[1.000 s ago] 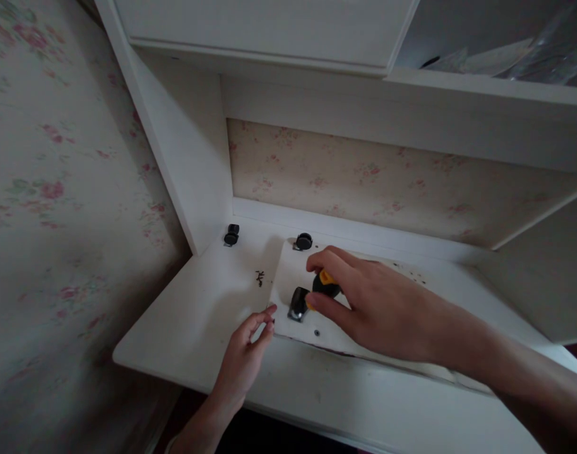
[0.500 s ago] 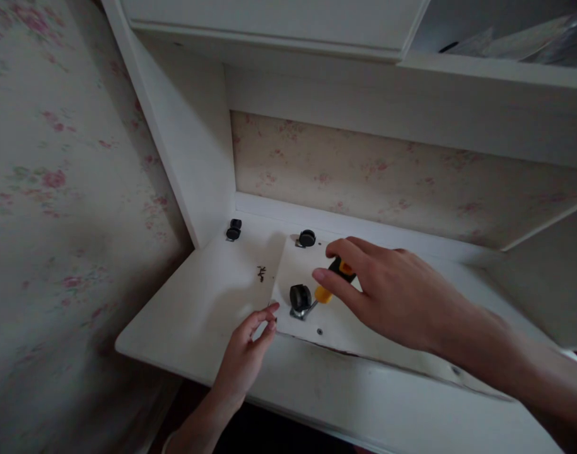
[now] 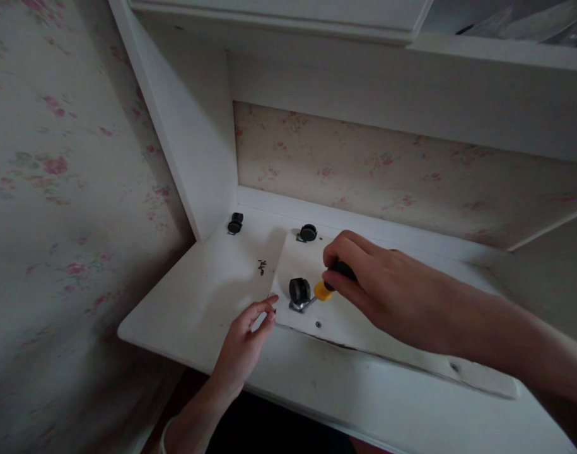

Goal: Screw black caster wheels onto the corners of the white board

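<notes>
My right hand (image 3: 364, 277) is closed round the black and yellow handle of a screwdriver (image 3: 323, 291). The shaft slants down left to the metal plate of a black caster (image 3: 299, 291), which stands near the left end of a white board (image 3: 378, 337). Just left of that caster, at the board's corner, my left hand (image 3: 250, 331) pinches a tiny dark item, too small to name for certain. A second caster (image 3: 308, 232) stands at the board's back edge. Several small dark screws (image 3: 262, 267) lie left of the board.
The board rests on a white desk (image 3: 174, 315). Another pair of black wheels (image 3: 235, 222) is at the desk's back left, by the upright side panel (image 3: 193, 126). A shelf unit (image 3: 279, 19) overhangs the desk, and a flowered wall (image 3: 70, 252) is on the left.
My right hand's fingers have closed more fully round the screwdriver handle. My left hand remains by the board's corner. The view has shifted slightly.
</notes>
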Tool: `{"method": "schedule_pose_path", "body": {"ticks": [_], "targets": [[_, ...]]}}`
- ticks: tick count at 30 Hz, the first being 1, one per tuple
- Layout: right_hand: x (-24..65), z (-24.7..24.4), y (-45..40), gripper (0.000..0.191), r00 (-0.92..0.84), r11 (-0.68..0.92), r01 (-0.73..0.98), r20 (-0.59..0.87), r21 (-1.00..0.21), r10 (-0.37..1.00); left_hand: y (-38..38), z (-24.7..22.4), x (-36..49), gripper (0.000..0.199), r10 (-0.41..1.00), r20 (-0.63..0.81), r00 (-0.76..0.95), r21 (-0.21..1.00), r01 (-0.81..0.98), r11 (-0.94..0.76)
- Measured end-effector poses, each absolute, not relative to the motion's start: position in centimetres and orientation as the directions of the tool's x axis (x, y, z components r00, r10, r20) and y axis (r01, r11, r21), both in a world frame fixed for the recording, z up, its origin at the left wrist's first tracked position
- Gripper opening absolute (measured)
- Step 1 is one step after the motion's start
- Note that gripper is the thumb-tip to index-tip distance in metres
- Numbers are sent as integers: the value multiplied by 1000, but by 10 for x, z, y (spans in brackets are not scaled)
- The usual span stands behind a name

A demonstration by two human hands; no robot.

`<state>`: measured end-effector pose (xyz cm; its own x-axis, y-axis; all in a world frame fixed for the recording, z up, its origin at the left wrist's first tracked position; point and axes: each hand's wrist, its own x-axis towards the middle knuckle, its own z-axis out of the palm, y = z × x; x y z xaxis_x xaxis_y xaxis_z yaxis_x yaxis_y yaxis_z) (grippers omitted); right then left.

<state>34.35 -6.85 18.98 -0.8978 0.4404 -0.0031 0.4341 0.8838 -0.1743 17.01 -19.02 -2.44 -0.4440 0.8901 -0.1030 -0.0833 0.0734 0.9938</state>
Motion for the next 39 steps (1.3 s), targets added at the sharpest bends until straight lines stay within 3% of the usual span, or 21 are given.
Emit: {"method": "schedule_pose_path", "body": {"ticks": [3, 8, 14, 19, 22, 24, 29, 33, 39], "targets": [[342, 194, -69, 11, -941, 887, 338, -87, -315, 328, -190, -27, 169, 15, 892, -101, -440, 994, -88, 70], [335, 187, -63, 32, -874, 876, 475, 73, -85, 481, -189, -30, 169, 19, 893, -118, -434, 991, -107, 79], [336, 185, -53, 28, -911, 887, 398, 8, -235, 412, -189, -31, 169, 16, 896, -107, -430, 991, -117, 62], [333, 186, -55, 27, -879, 884, 449, 113, -130, 463, -188, -30, 170, 19, 892, -113, -437, 990, -123, 65], [335, 186, -52, 19, -907, 894, 389, 77, -222, 414, -188, -29, 170, 22, 890, -115, -442, 989, -133, 61], [337, 187, -50, 25, -923, 892, 356, 44, -277, 382, -189, -28, 171, 23, 890, -118, -441, 988, -139, 62], [340, 188, -47, 19, -925, 889, 353, 35, -291, 378, -189, -24, 172, 24, 885, -127, -447, 985, -160, 61], [346, 189, -46, 26, -931, 868, 345, -9, -358, 366, -189, -23, 172, 23, 887, -128, -444, 985, -164, 60], [351, 197, -45, 14, -968, 890, 251, -84, -380, 237, -189, -22, 172, 20, 885, -139, -445, 984, -163, 72]]}}
